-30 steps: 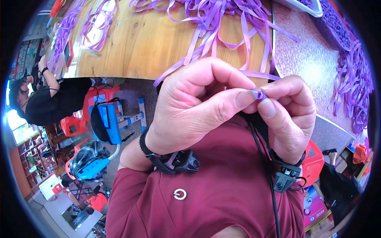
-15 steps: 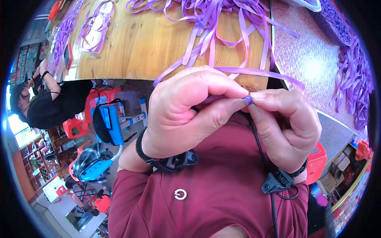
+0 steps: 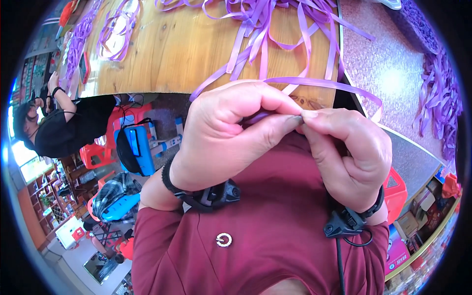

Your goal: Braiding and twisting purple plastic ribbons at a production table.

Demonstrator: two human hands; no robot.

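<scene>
We press our left hand (image 3: 231, 137) and right hand (image 3: 349, 152) together, fingertips meeting and pinched on a purple ribbon (image 3: 324, 83) that loops out beyond the knuckles. Past the ribbon lies the wooden surface (image 3: 172, 49), strewn with more purple ribbon strips (image 3: 265, 29). Left of the surface a person in black (image 3: 64, 128) sits.
</scene>
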